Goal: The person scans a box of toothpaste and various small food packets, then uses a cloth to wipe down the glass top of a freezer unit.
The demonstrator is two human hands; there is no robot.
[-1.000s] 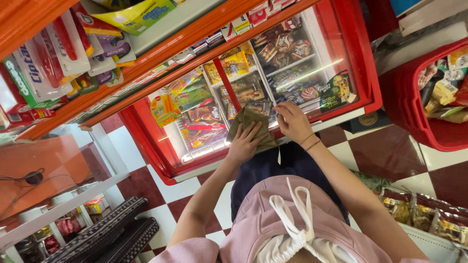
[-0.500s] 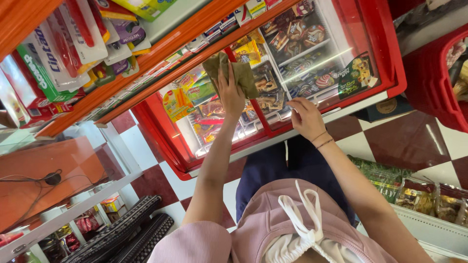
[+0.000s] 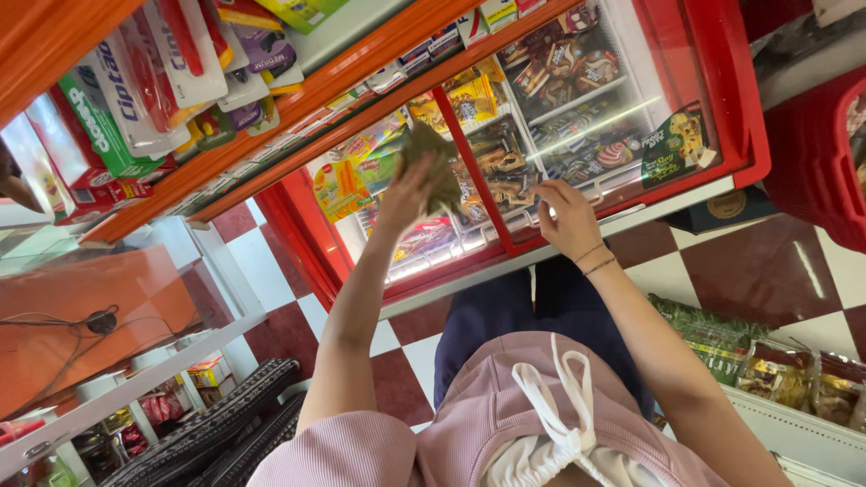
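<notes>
1 crumpled olive-green cloth (image 3: 431,162)

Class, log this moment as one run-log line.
left hand: holds greenish cloth raised | right hand: rests on freezer's glass lid

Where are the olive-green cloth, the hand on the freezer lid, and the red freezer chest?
olive-green cloth (image 3: 431,162), head view, middle of the bunched fabric.
right hand (image 3: 568,216), head view, back of the hand.
red freezer chest (image 3: 753,126), head view, its red rim.
</notes>
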